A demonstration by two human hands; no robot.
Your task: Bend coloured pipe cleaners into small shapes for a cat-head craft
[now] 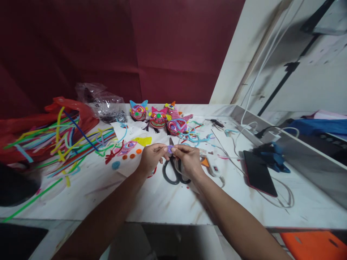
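Observation:
Between the fingertips of both hands is a small purple pipe-cleaner coil (170, 149). My left hand (152, 157) pinches it from one side, and my right hand (190, 159) pinches the other. Black-handled scissors (170, 177) lie on the table beneath my hands, their blades pointing away and partly hidden. To the left of my left hand are several orange coils (132, 156), a blue coil (116, 165) and a pink-and-purple spiral piece (127, 147). A yellow piece (143, 141) lies just beyond that hand. A hot glue gun (214, 167) rests right of my right hand.
Several colourful pipe-cleaner animal heads (158, 118) stand at the back. Loose pipe cleaners (67, 139) spill from a red bag (88, 117) on the left, beside a clear plastic bag (104, 103). A phone (258, 173) and white cables (288, 198) lie on the right.

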